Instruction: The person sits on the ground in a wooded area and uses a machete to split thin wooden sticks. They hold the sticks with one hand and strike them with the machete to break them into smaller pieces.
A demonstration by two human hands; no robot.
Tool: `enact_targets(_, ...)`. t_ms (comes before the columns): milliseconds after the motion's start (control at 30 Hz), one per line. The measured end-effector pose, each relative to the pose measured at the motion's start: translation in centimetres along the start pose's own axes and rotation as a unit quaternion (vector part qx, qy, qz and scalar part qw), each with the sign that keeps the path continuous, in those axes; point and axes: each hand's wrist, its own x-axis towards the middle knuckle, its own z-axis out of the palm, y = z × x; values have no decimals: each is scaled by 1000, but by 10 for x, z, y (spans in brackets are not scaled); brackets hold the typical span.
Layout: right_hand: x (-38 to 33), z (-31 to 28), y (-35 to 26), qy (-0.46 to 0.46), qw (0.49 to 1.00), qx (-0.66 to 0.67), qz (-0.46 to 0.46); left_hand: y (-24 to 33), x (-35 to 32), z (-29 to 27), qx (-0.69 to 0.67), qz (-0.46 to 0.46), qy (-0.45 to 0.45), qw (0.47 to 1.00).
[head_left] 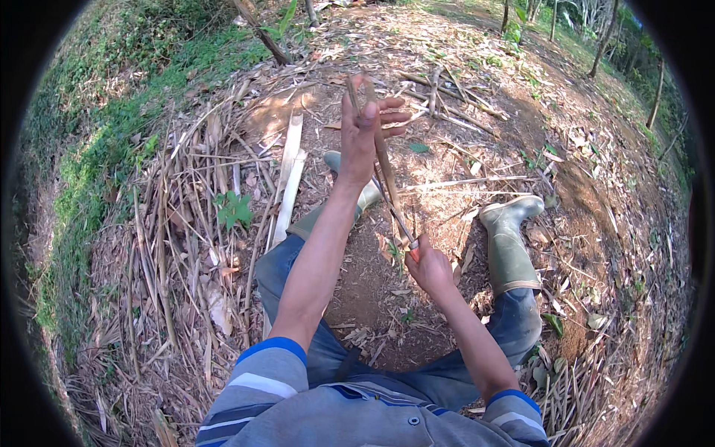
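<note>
My left hand (360, 145) is raised in front of me, its thumb pressing a long thin wooden strip (384, 158) against the palm while the other fingers stretch out to the right. The strip slants down toward my right hand (432, 270). That hand is closed around the handle of a knife (397, 216), and the narrow blade points up and left along the strip. Whether the edge bites into the wood cannot be made out. Below the strip lie the bare soil and shavings between my legs.
Two pale split lengths of wood (290, 179) lie beside my left leg. A heap of dry sticks (167, 223) covers the ground at left. My green rubber boot (510, 242) rests at right. More sticks (454, 97) lie ahead, and thin trunks (605, 41) stand farther off.
</note>
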Motion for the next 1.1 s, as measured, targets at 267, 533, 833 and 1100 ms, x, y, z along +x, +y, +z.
enact_targets(267, -14, 39, 16, 5, 996, 36, 78, -23, 9, 18, -14, -6, 17, 1000)
enact_targets(533, -23, 83, 66, 13, 995, 49, 89, -28, 10, 28, -55, -18, -23, 998)
enact_targets(833, -30, 42, 45, -62, 984, 115, 121, -28, 0, 42, -17, -17, -23, 999)
enact_targets(1100, -64, 88, 79, -48, 979, 51, 192, -30, 7, 45, 40, 34, -12, 999)
